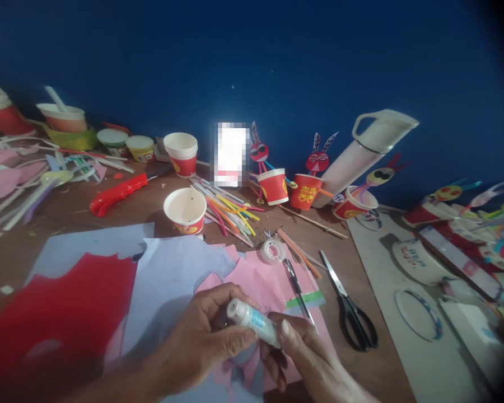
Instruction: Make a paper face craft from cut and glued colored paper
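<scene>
Both hands meet over the paper around a small white glue stick with a blue label. My left hand pinches its upper left end between thumb and fingers. The lower right end sits in the closed fingers of my right hand. Beneath the hands lie cut sheets of pink paper and pale blue paper. A black pen rests on the pink paper, with a roll of clear tape beside it. To the right lie black-handled scissors.
Red paper lies at left, a red-handled knife behind it. Paper cups, a pile of coloured straws and cup figures stand farther back. A white thermos leans against the blue wall. A cardboard sheet covers the right side.
</scene>
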A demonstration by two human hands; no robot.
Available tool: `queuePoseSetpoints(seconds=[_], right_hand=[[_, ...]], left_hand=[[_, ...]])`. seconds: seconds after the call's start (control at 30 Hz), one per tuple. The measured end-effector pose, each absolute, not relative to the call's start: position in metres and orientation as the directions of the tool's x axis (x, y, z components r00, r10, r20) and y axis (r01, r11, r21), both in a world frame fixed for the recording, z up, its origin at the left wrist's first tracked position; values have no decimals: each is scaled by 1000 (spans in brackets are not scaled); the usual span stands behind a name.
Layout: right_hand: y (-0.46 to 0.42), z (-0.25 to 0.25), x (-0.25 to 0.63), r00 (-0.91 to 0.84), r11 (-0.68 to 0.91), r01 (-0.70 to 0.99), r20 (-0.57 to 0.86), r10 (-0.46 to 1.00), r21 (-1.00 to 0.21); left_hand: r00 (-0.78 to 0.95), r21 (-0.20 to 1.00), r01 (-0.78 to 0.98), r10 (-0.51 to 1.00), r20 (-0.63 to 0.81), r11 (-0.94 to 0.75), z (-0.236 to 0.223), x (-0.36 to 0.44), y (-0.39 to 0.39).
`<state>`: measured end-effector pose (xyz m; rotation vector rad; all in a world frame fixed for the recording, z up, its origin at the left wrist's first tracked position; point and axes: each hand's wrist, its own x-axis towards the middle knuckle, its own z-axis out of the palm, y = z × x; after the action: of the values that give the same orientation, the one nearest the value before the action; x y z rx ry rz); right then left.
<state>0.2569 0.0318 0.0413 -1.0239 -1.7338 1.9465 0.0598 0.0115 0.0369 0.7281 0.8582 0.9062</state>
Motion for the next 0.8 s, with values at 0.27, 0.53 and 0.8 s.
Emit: queuePoseSetpoints(seconds=[0.27, 0.53, 0.8], right_hand=[[25, 24, 264, -517, 614, 490, 361, 776, -619], [30, 40, 261, -608, -30, 312, -223, 762, -950], [28, 31, 264, -502, 472, 468, 215, 838, -747]], left_hand=[[322, 838, -390, 909, -263, 381, 32, 58, 11], [330, 825, -388, 898, -291, 410, 36, 61, 11], [302, 868, -344, 918, -259, 358, 31, 61, 11]])
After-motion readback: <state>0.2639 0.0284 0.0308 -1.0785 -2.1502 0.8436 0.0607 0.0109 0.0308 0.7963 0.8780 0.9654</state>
